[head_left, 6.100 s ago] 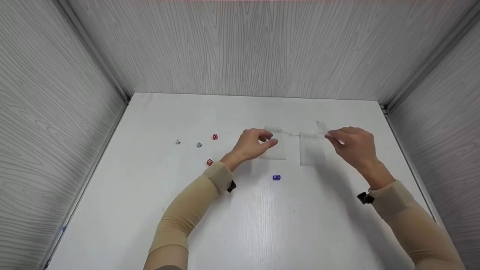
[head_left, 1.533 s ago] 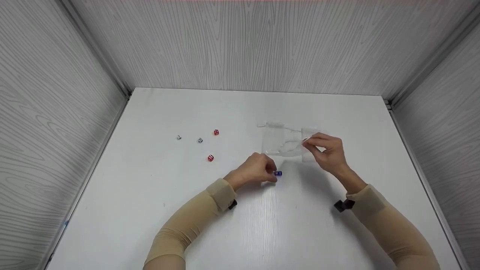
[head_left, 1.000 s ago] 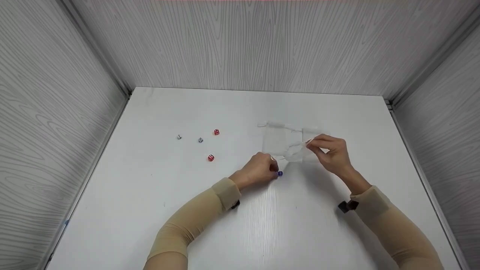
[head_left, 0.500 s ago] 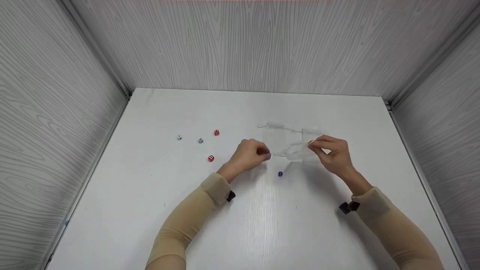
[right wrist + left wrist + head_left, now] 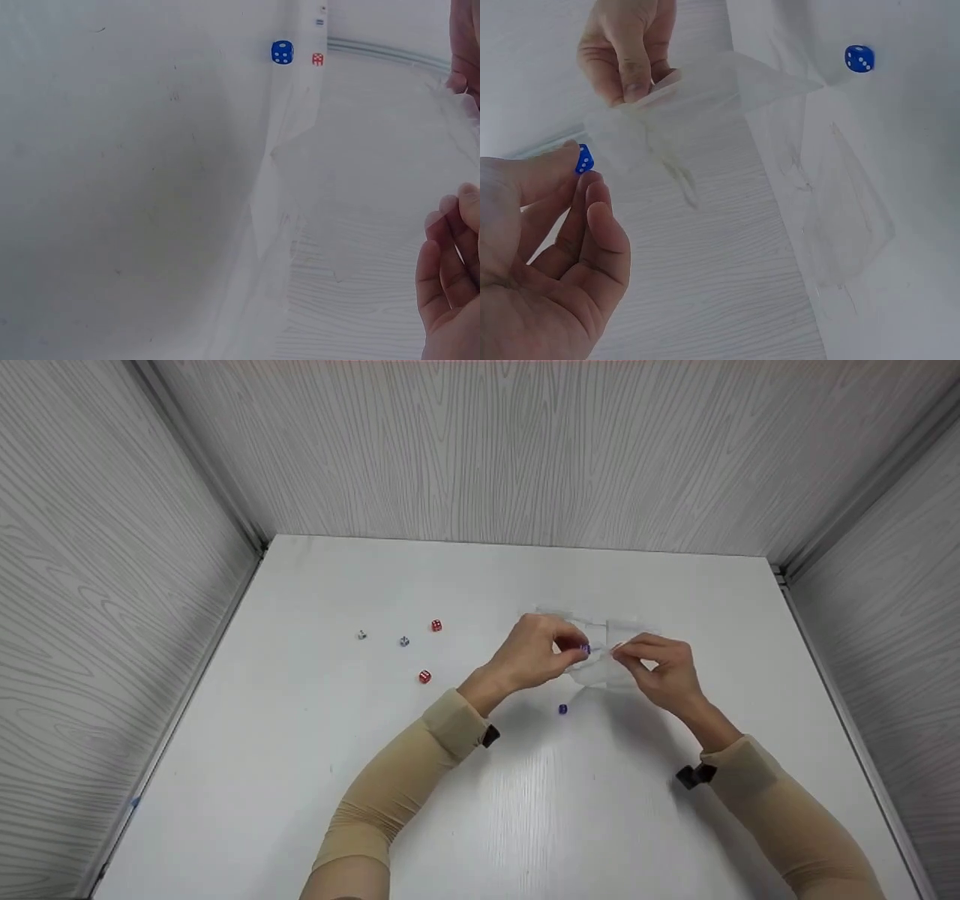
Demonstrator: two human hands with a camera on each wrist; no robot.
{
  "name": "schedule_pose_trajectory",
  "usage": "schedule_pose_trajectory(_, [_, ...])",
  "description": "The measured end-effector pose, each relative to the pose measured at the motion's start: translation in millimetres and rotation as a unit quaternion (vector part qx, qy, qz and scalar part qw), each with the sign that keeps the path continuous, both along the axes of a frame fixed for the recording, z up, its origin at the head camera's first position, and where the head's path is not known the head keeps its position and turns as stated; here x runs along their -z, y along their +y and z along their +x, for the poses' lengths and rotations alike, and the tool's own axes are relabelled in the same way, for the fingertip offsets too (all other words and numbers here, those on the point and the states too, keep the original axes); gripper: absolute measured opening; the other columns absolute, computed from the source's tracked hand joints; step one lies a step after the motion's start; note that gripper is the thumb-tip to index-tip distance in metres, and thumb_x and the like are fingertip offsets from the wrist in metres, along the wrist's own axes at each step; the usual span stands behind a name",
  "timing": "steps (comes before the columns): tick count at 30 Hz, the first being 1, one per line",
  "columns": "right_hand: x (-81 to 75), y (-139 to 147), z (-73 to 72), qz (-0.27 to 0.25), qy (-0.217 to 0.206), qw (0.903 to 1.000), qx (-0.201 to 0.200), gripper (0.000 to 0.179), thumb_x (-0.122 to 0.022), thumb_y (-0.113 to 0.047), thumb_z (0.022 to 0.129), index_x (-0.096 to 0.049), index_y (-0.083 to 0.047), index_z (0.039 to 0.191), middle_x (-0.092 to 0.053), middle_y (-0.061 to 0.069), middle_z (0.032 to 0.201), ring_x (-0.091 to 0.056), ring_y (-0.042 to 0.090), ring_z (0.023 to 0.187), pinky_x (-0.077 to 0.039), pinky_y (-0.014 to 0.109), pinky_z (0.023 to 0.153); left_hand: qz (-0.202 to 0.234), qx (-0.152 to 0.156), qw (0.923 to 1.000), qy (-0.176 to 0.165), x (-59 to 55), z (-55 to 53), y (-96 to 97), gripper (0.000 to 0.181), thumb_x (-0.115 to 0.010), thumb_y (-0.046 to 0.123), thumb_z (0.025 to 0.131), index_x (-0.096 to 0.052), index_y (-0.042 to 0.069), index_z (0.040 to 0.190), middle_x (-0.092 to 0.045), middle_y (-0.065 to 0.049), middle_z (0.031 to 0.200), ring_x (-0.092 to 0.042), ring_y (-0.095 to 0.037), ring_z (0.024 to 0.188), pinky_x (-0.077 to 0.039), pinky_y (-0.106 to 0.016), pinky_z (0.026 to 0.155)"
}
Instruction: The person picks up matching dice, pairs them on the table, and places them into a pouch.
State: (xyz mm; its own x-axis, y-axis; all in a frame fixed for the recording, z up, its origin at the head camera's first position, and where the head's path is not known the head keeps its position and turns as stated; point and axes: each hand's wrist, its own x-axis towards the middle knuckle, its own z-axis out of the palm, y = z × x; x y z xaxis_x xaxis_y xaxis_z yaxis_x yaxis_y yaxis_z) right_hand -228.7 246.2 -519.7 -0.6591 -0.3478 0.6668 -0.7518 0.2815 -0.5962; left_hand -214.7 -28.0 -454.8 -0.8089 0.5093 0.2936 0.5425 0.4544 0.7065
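Between thumb and fingertips my left hand [image 5: 532, 652] pinches a blue die [image 5: 585, 159], raised off the table right by the opening of a clear plastic bag [image 5: 705, 90]. My right hand [image 5: 661, 669] grips the bag's edge and holds it up at a slant. A second blue die [image 5: 562, 709] lies on the table in front of the hands. In the right wrist view, the bag's film [image 5: 360, 142] spreads between the two hands. Whether the held die is inside the bag's mouth I cannot tell.
More clear bags, one of them [image 5: 628, 626] beside my right hand, lie flat behind the hands. To the left are two red dice [image 5: 436, 625], a white die [image 5: 361, 634] and a grey-looking die [image 5: 404, 641]. Grey wood-grain panels [image 5: 480, 457] enclose the white table [image 5: 480, 825].
My left hand has picked up one of the two blue dice and carried it up and right to the bag. My right hand earlier took the bag and moved left, and has since stayed nearly still.
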Motion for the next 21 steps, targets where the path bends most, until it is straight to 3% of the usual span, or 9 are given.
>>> schedule_pose_trajectory(5, [-1.1,-3,-0.8,0.007,0.0,1.0,-0.001,0.02,-0.081,0.024,0.086,-0.086,0.006,0.093,-0.082,0.021,0.088,-0.073,-0.006,0.091,-0.058,0.008,0.085,-0.009,-0.002,0.9999,0.006,3.6,0.0,4.3,0.018,-0.081,0.015,0.104,-0.087,0.004,0.118,-0.085,-0.012,0.108,-0.078,-0.022,0.097,-0.062,-0.028,0.085])
schedule_pose_trajectory(11, [-3.6,0,0.4,0.01,-0.002,0.9999,0.008,0.019,-0.08,0.023,0.088,-0.086,0.006,0.093,-0.083,0.019,0.087,-0.076,0.004,0.084,-0.057,0.007,0.083,0.032,-0.009,0.9994,0.004,6.3,0.7,-2.0,0.019,-0.08,0.014,0.106,-0.085,0.002,0.119,-0.085,-0.013,0.111,-0.08,-0.025,0.1,-0.067,-0.043,0.089])
schedule_pose_trajectory(13, [-4.0,1,0.7,0.008,-0.001,0.9999,0.013,0.02,-0.08,0.023,0.088,-0.087,0.005,0.093,-0.083,0.018,0.087,-0.076,0.003,0.084,-0.057,0.007,0.083,0.047,-0.015,0.9988,0.008,8.8,0.2,-5.6,0.019,-0.079,0.014,0.106,-0.085,0.003,0.12,-0.085,-0.012,0.114,-0.08,-0.025,0.101,-0.067,-0.042,0.089])
schedule_pose_trajectory(17, [-4.7,4,0.7,0.002,0.001,0.9998,0.019,0.023,-0.08,0.024,0.086,-0.087,0.003,0.093,-0.084,0.018,0.088,-0.075,-0.001,0.086,-0.056,0.007,0.083,0.067,-0.038,0.9969,0.013,18.4,-1.0,-14.6,0.026,-0.077,0.019,0.108,-0.081,0.004,0.129,-0.083,-0.014,0.123,-0.081,-0.025,0.106,-0.067,-0.037,0.087])
schedule_pose_trajectory(21, [-6.2,6,-0.4,-0.006,0.01,0.9997,0.019,0.024,-0.08,0.025,0.086,-0.088,0.003,0.092,-0.083,0.02,0.088,-0.075,-0.003,0.087,-0.057,0.007,0.082,0.083,-0.059,0.9947,-0.015,33.5,-1.6,-22.5,0.037,-0.075,0.023,0.109,-0.075,0.003,0.14,-0.079,-0.018,0.133,-0.08,-0.032,0.116,-0.068,-0.037,0.09])
